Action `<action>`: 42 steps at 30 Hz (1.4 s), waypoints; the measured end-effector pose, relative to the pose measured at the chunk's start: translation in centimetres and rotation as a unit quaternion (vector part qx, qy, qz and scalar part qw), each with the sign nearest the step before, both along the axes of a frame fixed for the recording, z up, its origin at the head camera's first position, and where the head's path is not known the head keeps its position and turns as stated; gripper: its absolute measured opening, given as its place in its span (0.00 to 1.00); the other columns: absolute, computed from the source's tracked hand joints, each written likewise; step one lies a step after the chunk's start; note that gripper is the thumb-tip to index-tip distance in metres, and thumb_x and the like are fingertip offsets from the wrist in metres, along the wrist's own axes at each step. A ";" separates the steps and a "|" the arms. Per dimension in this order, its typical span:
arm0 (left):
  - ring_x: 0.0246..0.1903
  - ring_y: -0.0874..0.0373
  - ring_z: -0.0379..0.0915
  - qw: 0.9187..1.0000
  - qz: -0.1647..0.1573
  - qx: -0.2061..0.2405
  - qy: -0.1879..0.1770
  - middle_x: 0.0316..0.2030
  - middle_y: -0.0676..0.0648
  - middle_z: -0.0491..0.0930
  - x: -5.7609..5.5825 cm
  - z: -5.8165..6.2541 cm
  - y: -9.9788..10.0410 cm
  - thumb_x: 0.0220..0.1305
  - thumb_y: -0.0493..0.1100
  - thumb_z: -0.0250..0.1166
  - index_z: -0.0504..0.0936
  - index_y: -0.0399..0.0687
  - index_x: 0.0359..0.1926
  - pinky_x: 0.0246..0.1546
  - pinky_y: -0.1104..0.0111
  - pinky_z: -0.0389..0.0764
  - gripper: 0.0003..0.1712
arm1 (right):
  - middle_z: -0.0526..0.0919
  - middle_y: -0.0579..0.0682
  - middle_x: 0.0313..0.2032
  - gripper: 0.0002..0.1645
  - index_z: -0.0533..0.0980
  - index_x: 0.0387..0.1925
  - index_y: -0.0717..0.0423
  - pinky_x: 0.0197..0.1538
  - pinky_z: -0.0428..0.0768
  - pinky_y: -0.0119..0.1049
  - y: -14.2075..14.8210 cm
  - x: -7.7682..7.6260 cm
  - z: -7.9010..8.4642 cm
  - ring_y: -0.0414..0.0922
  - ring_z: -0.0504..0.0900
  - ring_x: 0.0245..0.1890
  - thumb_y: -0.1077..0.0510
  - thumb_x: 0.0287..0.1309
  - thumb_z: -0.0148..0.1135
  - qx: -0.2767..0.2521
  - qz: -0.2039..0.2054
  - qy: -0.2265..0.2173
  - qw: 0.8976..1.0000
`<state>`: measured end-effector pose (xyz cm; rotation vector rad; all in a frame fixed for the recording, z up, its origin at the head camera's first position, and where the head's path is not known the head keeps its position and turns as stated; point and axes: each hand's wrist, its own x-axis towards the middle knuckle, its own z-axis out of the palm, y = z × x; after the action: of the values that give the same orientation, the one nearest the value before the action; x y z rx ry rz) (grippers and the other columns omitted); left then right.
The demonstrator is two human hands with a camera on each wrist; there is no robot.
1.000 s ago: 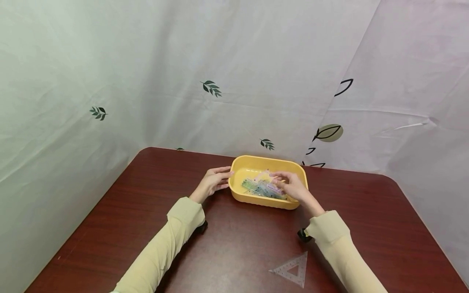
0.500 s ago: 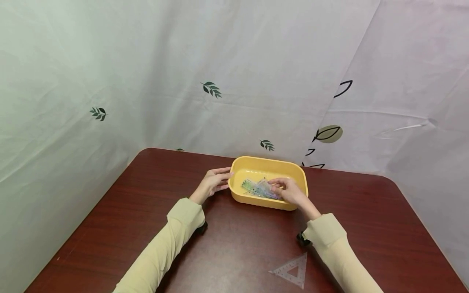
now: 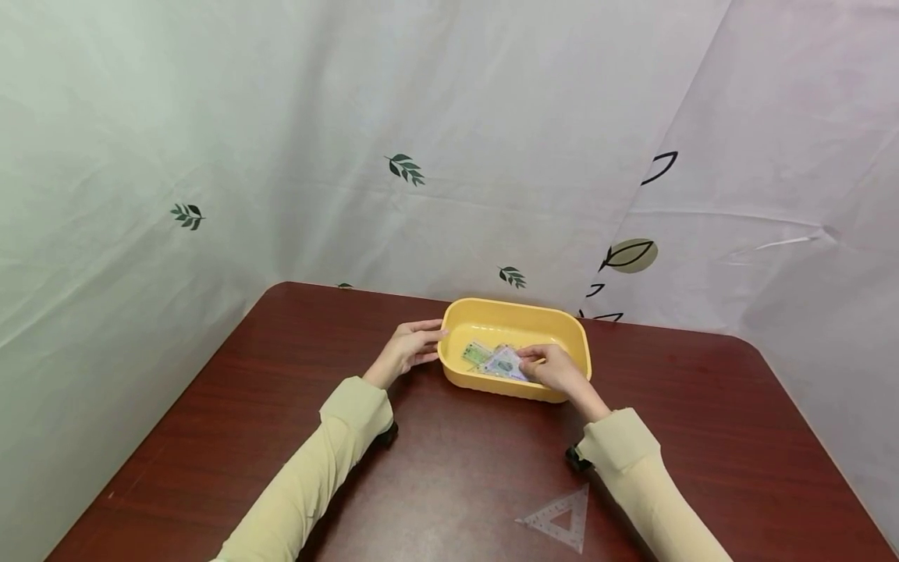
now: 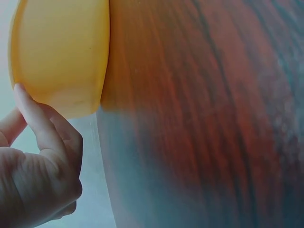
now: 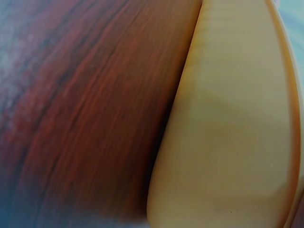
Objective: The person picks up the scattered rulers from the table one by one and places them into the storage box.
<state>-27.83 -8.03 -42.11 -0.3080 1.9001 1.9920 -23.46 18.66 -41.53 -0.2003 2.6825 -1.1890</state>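
A yellow plastic basin stands near the back of the table. My left hand holds its left end. In the left wrist view, the thumb of my left hand lies at the rim, and other fingers are against the outer wall. My right hand reaches over the front right side into the basin, fingertips pinching the right corner of a clear, purplish set square. Beside that lies a green-tinted clear ruler. In the right wrist view, the basin's outer wall fills the right half.
A clear triangular set square lies on the dark red wooden table, close to the front and left of the right sleeve. Behind the table hangs a pale cloth with leaf prints.
My right hand has settled lower at the right of the pile, and the purplish set square now lies flatter on top. The left hand and the basin have stayed put.
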 end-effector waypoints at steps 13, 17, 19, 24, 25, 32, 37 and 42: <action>0.21 0.66 0.78 1.000 0.000 0.007 -0.007 0.29 0.52 0.82 0.0 0.1 0.1 0.63 0.40 0.66 0.75 0.47 0.63 0.23 0.77 0.82 0.27 | 0.83 0.61 0.43 0.17 0.80 0.50 0.65 0.28 0.73 0.28 -0.1 0.1 0.1 0.40 0.76 0.29 0.60 0.64 0.58 -0.003 -0.011 0.010 1.000; 0.22 0.65 0.78 1.000 -0.001 0.005 -0.008 0.30 0.51 0.82 0.0 0.1 0.1 0.63 0.40 0.66 0.75 0.48 0.63 0.24 0.77 0.82 0.27 | 0.83 0.61 0.45 0.15 0.81 0.49 0.64 0.26 0.73 0.28 -0.1 0.0 0.0 0.41 0.76 0.29 0.60 0.64 0.58 -0.014 -0.022 0.024 0.999; 0.23 0.65 0.78 1.000 -0.002 0.002 -0.009 0.32 0.51 0.82 0.0 0.1 0.0 0.63 0.41 0.66 0.75 0.48 0.63 0.24 0.77 0.82 0.27 | 0.84 0.62 0.43 0.15 0.80 0.48 0.66 0.25 0.74 0.27 -0.1 0.0 -0.1 0.41 0.76 0.27 0.61 0.64 0.58 -0.039 -0.024 0.037 0.998; 0.23 0.65 0.78 1.000 -0.005 -0.003 -0.007 0.36 0.49 0.83 0.1 0.1 0.0 0.63 0.41 0.66 0.75 0.48 0.63 0.25 0.77 0.82 0.26 | 0.82 0.66 0.40 0.19 0.76 0.53 0.70 0.23 0.79 0.30 0.1 0.4 0.3 0.45 0.79 0.24 0.66 0.61 0.60 -0.114 -0.015 0.085 0.990; 0.23 0.65 0.78 1.000 -0.006 -0.002 -0.006 0.36 0.49 0.83 0.1 0.1 0.0 0.63 0.41 0.66 0.75 0.48 0.63 0.25 0.77 0.82 0.26 | 0.82 0.66 0.39 0.20 0.75 0.54 0.69 0.24 0.81 0.32 0.2 0.5 0.5 0.47 0.79 0.25 0.66 0.60 0.61 -0.122 -0.014 0.093 0.988; 0.23 0.65 0.79 1.000 -0.004 0.001 -0.004 0.34 0.50 0.83 0.0 0.0 0.0 0.62 0.40 0.66 0.75 0.47 0.62 0.25 0.77 0.83 0.26 | 0.84 0.62 0.39 0.20 0.77 0.50 0.67 0.31 0.86 0.47 0.4 1.3 2.2 0.58 0.82 0.32 0.62 0.57 0.67 -0.118 0.009 0.132 0.984; 0.23 0.65 0.79 1.000 -0.002 -0.001 -0.003 0.35 0.50 0.84 -0.1 -0.1 0.0 0.62 0.40 0.67 0.76 0.48 0.62 0.26 0.76 0.83 0.27 | 0.86 0.58 0.39 0.14 0.82 0.42 0.65 0.29 0.85 0.40 0.4 2.2 3.5 0.56 0.84 0.30 0.60 0.55 0.69 -0.102 0.030 0.137 0.985; 0.21 0.65 0.79 1.000 0.000 -0.003 -0.006 0.35 0.50 0.84 -0.3 -0.2 -0.1 0.62 0.41 0.67 0.76 0.48 0.62 0.25 0.76 0.83 0.27 | 0.86 0.52 0.38 0.11 0.84 0.38 0.59 0.27 0.80 0.28 0.5 3.6 4.6 0.43 0.82 0.28 0.58 0.53 0.71 -0.075 0.043 0.158 0.984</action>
<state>-28.08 -8.08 -42.27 -0.3188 1.8986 1.9810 -19.86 19.16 -36.92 -0.5682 2.8100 -1.4387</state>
